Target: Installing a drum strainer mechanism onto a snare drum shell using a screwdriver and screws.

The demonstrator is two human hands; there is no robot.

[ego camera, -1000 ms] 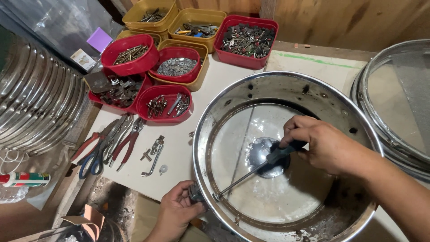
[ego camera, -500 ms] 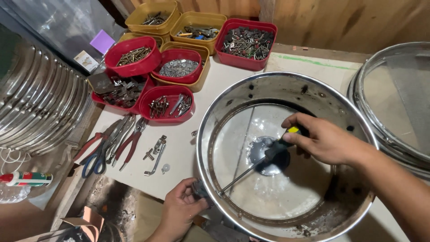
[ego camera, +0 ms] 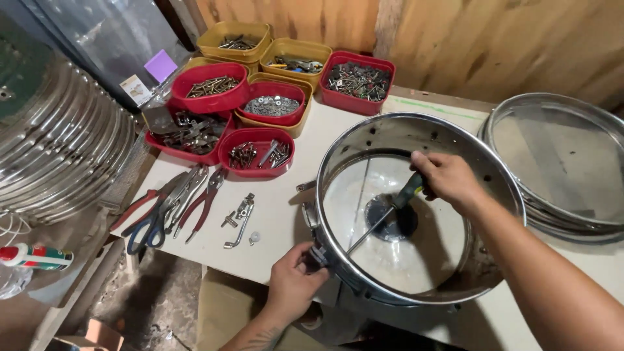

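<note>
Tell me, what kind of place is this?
Probably a small metal workshop: tubs of screws and washers, pliers on the bench, and a steel pot that the right hand works inside with a screwdriver.

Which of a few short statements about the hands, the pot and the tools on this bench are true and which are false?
1. The right hand holds a screwdriver inside the steel pot. True.
2. The left hand rests on the pliers. False: it grips a small fitting on the outside of the pot's wall; the pliers lie untouched to the left.
3. The screwdriver's tip points toward the pot wall near the left hand. True.
4. The tubs of screws and washers are all yellow. False: the tubs are red and yellow.
5. The pot lies on the floor. False: it stands on the white table.
</note>
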